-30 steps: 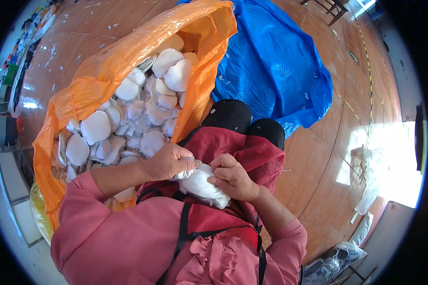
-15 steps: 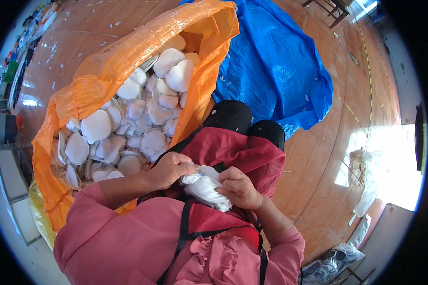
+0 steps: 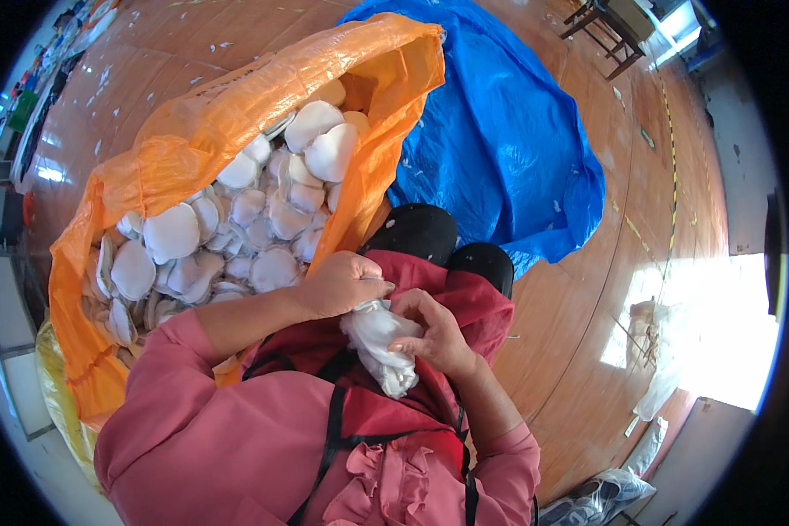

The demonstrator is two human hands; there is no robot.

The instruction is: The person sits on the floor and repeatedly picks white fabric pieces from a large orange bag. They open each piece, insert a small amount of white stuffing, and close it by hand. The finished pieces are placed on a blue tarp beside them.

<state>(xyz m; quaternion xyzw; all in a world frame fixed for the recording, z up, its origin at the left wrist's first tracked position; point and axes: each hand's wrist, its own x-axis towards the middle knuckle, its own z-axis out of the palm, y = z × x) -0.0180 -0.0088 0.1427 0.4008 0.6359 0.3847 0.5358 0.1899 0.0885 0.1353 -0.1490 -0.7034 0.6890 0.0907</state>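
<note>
Above my lap, both hands grip a white, bunched-up soft bundle (image 3: 375,337); whether it is thin cloth or plastic film, I cannot tell. My left hand (image 3: 349,285) is closed around its gathered upper end, the thumb pointing right. My right hand (image 3: 437,331) pinches its right side between thumb and bent fingers. The lower end hangs loose and creased over my red apron (image 3: 478,307). To the left, a large orange plastic sack (image 3: 184,114) lies wide at the mouth, holding many round white pads (image 3: 171,232) in a loose heap.
A blue plastic sack or sheet (image 3: 508,131) spreads beyond my knees, against the orange sack. A wooden stool (image 3: 618,31) stands at the far right. Clear plastic wrapping (image 3: 609,495) lies at the lower right. White scraps dot the reddish tiled floor (image 3: 579,307).
The bundle now hangs longer and more upright, its upper end gathered in my left hand, which has moved slightly up and right. My right hand has turned around its side.
</note>
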